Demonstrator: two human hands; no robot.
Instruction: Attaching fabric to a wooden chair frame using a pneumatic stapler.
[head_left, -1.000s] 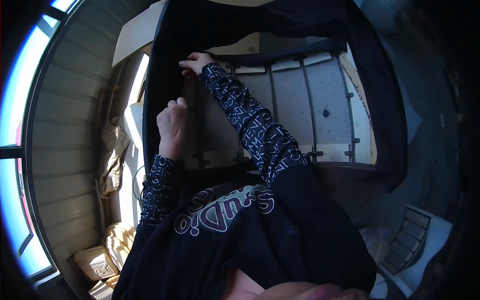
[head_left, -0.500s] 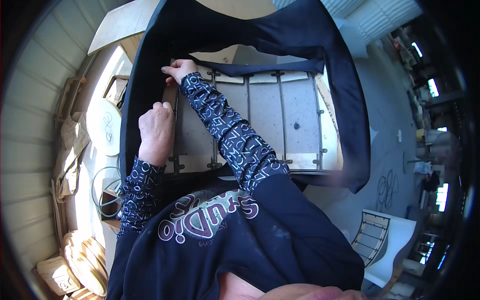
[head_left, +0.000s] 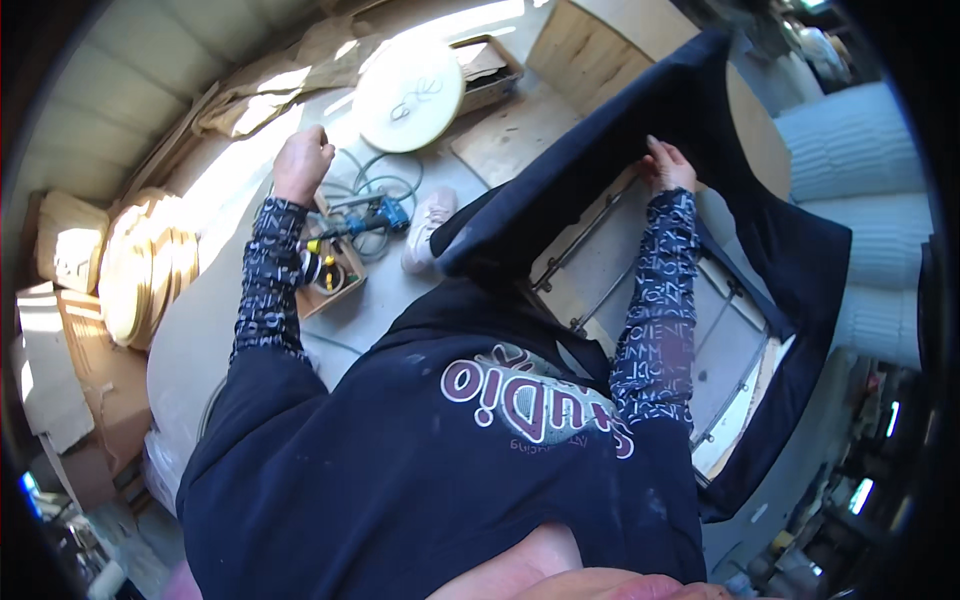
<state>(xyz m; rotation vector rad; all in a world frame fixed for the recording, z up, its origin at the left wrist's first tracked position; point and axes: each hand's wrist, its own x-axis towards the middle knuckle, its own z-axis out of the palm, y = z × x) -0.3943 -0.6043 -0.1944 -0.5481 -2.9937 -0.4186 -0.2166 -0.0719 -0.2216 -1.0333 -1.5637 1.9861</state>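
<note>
My right hand [head_left: 668, 167] is at the inner edge of a black fabric cover [head_left: 600, 165] stretched over a furniture frame. Its fingers are closed on the fabric. Inside the frame run metal spring wires [head_left: 605, 290] fixed with clips. My left hand [head_left: 302, 165] is off the frame, closed in a fist; whatever it may hold is hidden. Below and right of that fist stands a small wooden box [head_left: 345, 293] of tools. A blue and black power tool [head_left: 385, 217] lies at the box's far side.
A green hose [head_left: 412, 175] coils on the floor beside a round pale disc [head_left: 408, 95]. My shoe [head_left: 430, 228] stands near the frame's corner. Stacked round wooden pieces [head_left: 150, 265] and cardboard [head_left: 95, 370] are at left. White padded rolls [head_left: 860, 150] stand at right.
My left hand has left the frame and moved out toward the tool box. My right hand stays at the fabric edge. The view has turned left, so the frame sits further right.
</note>
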